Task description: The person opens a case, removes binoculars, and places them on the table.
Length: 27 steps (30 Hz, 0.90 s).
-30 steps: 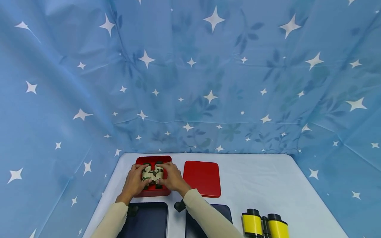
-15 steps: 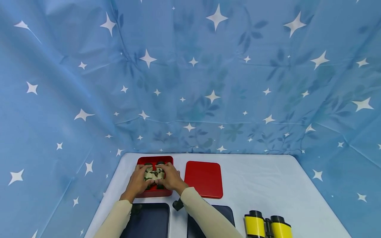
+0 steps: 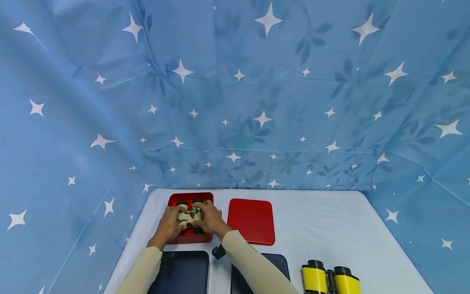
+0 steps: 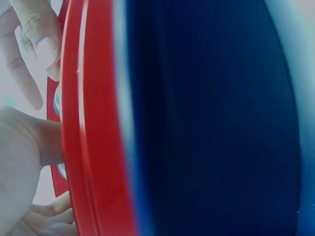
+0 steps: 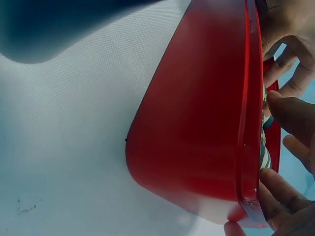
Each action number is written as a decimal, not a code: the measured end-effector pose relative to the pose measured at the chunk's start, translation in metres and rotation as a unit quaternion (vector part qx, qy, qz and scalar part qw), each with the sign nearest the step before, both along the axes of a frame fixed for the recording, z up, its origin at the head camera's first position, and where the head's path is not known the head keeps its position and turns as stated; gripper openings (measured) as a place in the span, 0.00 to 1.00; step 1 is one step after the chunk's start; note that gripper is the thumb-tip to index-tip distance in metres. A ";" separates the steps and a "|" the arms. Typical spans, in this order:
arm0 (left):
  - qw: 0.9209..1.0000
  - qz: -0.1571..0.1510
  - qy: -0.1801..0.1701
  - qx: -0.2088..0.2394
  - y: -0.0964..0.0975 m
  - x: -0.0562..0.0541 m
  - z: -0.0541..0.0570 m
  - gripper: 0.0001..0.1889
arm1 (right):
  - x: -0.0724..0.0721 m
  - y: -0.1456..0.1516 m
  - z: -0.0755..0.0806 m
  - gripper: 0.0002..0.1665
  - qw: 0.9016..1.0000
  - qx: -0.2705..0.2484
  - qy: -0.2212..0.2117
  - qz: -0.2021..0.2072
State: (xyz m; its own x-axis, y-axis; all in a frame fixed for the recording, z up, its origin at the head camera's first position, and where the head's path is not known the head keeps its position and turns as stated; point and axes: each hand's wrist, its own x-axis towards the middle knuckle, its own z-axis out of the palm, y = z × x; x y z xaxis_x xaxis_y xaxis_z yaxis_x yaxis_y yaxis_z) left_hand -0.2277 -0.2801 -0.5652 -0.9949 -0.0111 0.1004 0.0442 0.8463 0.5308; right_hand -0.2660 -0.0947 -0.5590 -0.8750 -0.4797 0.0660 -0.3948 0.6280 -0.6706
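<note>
Camouflage-patterned binoculars (image 3: 189,217) with dark ends lie in an open red box (image 3: 189,240) at the table's far left. My left hand (image 3: 169,223) grips their left barrel, fingertips on the far part and thumb on the near part. The right barrel is held the same way by my right hand (image 3: 212,220). In the left wrist view, the wall of the red box (image 4: 98,123) hides most of the binoculars. The right wrist view shows fingers of both hands at the rim of the red box (image 5: 197,108), with a strip of camouflage behind it.
A flat red lid (image 3: 251,222) lies right of the box. Nearer stand a dark navy tray (image 3: 180,273) and a second navy piece (image 3: 277,261), partly under my right sleeve. Yellow and black binoculars (image 3: 315,277) sit at front right. A blue star-patterned curtain (image 3: 235,102) surrounds the table.
The camera view has shifted slightly. My left fingers have moved slightly nearer along the left barrel, showing more of its dark far end. The binoculars stay within the box, in both hands.
</note>
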 end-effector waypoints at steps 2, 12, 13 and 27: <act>1.000 0.004 -0.002 -0.002 0.000 -0.001 0.000 0.28 | 0.000 -0.001 -0.001 0.36 1.000 -0.001 -0.002 0.000; 1.000 0.020 -0.010 0.007 0.000 0.003 0.001 0.27 | 0.001 -0.002 -0.001 0.36 1.000 -0.004 -0.002 -0.002; 1.000 0.022 -0.013 0.009 0.000 0.003 0.002 0.27 | 0.001 -0.002 -0.001 0.36 1.000 -0.005 -0.001 -0.003; 1.000 0.025 -0.004 0.011 0.003 0.006 0.015 0.28 | 0.001 -0.001 0.001 0.37 0.999 -0.023 0.008 -0.030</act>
